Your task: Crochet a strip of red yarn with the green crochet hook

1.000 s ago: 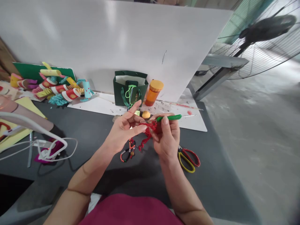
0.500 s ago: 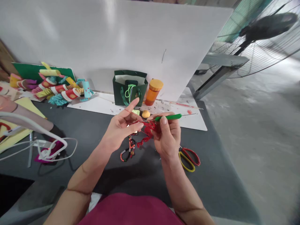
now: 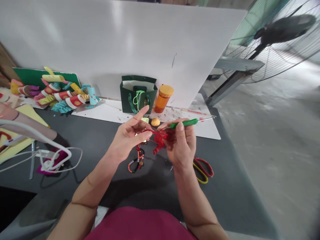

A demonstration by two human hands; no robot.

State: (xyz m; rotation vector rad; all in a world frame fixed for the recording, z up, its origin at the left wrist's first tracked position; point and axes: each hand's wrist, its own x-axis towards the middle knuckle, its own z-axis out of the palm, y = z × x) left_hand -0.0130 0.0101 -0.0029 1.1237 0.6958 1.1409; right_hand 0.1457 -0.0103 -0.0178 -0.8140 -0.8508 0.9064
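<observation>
At frame centre, above the dark tabletop [image 3: 100,140], a small red crochet piece [image 3: 159,137] hangs between both hands. The left hand [image 3: 126,140] pinches its edge with thumb and middle finger; the index finger is raised, and a thin red yarn strand [image 3: 137,119] runs across it. The right hand [image 3: 182,148] is closed around a green-handled crochet hook [image 3: 187,122], its shaft pointing left into the piece; the tip is too small to make out. A bead bracelet [image 3: 136,162] lies just below, and scissors [image 3: 204,169] lie at lower right, partly hidden by the wrist.

Likely faults: the strand may slide off the raised finger and lose tension, so a working loop could slip from the hook. The dangling red tail could also snag on the beads beneath.
</observation>
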